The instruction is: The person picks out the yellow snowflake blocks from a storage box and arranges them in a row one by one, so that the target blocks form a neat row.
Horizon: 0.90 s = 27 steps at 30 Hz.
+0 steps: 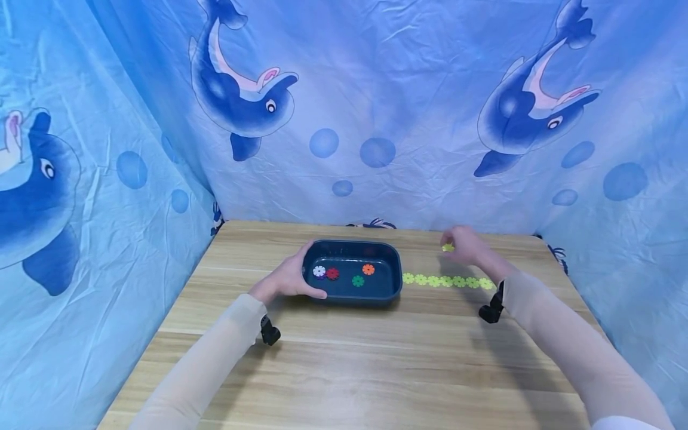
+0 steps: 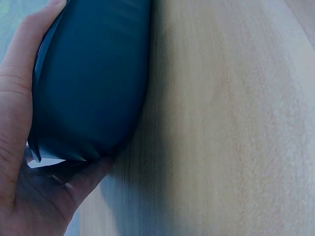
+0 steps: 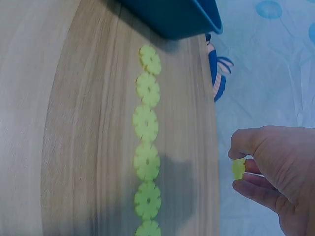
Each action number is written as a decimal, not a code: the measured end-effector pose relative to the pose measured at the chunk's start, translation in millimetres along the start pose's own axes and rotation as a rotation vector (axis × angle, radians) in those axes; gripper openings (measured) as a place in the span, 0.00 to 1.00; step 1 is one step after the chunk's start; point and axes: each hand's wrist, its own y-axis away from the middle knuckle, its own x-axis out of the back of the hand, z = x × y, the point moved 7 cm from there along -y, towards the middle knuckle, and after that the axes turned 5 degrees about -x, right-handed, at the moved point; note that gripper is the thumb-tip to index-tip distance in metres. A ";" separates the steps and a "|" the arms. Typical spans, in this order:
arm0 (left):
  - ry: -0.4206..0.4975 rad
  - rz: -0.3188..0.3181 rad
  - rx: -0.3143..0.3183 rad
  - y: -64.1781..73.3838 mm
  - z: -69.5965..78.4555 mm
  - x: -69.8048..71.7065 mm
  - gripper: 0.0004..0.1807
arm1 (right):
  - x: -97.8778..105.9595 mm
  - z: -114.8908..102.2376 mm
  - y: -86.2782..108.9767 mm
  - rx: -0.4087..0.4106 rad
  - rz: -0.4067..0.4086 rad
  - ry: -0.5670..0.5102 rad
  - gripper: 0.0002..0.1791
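Note:
A dark blue rectangular tray (image 1: 352,300) rests on the wooden table, with my left hand (image 1: 290,276) gripping its left end, thumb along the near rim. In the left wrist view the thumb and fingers wrap the tray's wall (image 2: 93,73). Inside the tray lie a white flower disc (image 1: 319,271), a red one (image 1: 332,273), a green one (image 1: 358,280) and an orange one (image 1: 368,270). My right hand (image 1: 466,246) pinches a yellow snowflake disc (image 3: 238,168) above the table, beyond a row of yellow discs (image 1: 434,281).
The yellow row runs rightward from the tray's right side across the wooden table (image 1: 344,370). Blue dolphin-printed cloth (image 1: 344,107) hangs behind and on both sides. My right forearm (image 1: 570,334) reaches over the table's right part.

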 end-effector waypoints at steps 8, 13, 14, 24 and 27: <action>0.005 -0.005 0.012 1.5 0.1 -1.3 0.79 | -2.8 18.5 14.4 -0.005 -0.003 0.028 0.12; 0.001 0.000 0.000 0.4 0.9 -0.2 0.80 | -3.0 33.3 23.1 -0.052 -0.016 -0.002 0.14; 0.001 0.001 -0.002 0.2 0.9 0.0 0.80 | -2.7 36.1 25.1 -0.055 -0.020 -0.003 0.14; -0.007 0.000 0.000 -1.9 -0.7 -0.3 0.81 | -4.5 66.9 47.7 -0.123 -0.066 0.025 0.14; -0.005 0.000 -0.002 -1.3 -0.2 -0.8 0.81 | -6.2 72.6 54.6 -0.128 -0.069 0.042 0.12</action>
